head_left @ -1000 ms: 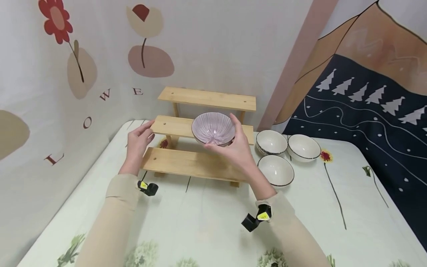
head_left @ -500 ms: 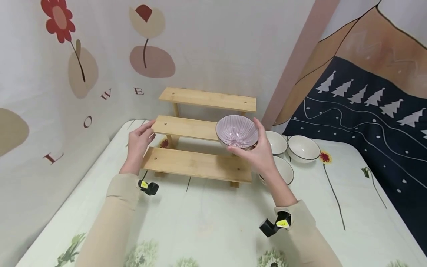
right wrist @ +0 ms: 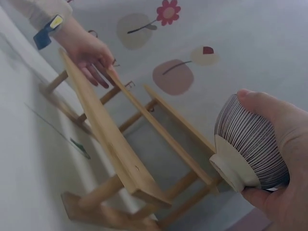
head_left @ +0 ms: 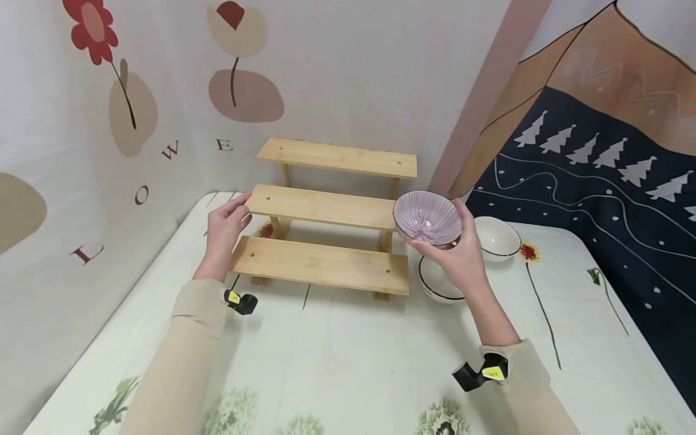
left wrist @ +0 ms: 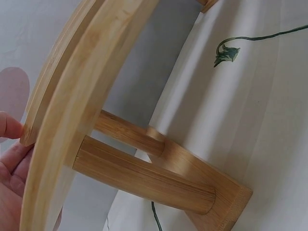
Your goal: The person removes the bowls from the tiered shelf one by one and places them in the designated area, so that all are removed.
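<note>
A striped bowl [head_left: 427,216], pale purple inside, is gripped at its rim by my right hand [head_left: 462,254], thumb on the near side and fingers on the far side. In the right wrist view the bowl [right wrist: 250,144] shows dark lines outside and a white foot, held in the air. My left hand [head_left: 224,232] pinches the left end of the middle board of a three-tier wooden shelf [head_left: 321,207]. In the left wrist view the fingers [left wrist: 10,126] touch that board's end, partly hidden behind the lower board.
White bowls with dark rims stand on the table right of the shelf: one white bowl [head_left: 496,237] farther back, another white bowl [head_left: 438,283] nearer, partly under my right hand. A flower-printed cloth [head_left: 337,362] covers the table. Printed curtains [head_left: 348,72] rise behind.
My right hand has carried the striped bowl to the right, from in front of the middle board to its right end, over the white bowls. The left hand has stayed in place.
</note>
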Demonstrator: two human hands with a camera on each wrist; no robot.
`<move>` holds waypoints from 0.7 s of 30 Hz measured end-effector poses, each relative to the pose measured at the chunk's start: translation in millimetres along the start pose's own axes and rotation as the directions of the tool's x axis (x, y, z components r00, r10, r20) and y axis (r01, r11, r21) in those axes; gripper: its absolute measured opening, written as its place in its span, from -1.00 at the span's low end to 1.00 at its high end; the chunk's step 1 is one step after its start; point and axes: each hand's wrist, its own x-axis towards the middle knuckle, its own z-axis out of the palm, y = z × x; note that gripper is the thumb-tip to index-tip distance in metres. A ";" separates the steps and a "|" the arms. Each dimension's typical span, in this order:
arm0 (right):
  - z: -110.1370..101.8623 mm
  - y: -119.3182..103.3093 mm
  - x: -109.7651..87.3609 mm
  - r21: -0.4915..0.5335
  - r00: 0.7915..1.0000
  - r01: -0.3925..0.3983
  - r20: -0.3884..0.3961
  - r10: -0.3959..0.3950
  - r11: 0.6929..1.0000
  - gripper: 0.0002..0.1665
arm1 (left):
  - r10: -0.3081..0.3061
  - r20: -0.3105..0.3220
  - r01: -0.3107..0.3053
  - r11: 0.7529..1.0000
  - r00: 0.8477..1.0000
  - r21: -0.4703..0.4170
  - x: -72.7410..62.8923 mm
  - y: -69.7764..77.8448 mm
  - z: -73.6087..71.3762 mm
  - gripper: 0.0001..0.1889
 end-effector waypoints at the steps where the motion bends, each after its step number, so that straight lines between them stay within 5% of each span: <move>1: -3.6 1.6 -0.8 -0.014 1.000 -0.010 -0.009 0.010 1.000 0.30 | -0.002 0.000 0.002 1.000 1.000 -0.006 0.3 -0.2 -0.1 -0.51; 9: -30.5 16.3 -7.8 -0.090 0.994 -0.062 -0.099 0.053 0.994 0.29 | 0.013 0.010 -0.014 0.998 1.000 0.054 -1.2 -3.1 -0.4 -0.51; 21: -68.5 39.8 -18.2 -0.036 0.979 -0.109 -0.179 0.101 0.993 0.26 | -0.006 0.001 0.006 1.000 1.000 -0.019 1.5 0.4 0.6 -0.51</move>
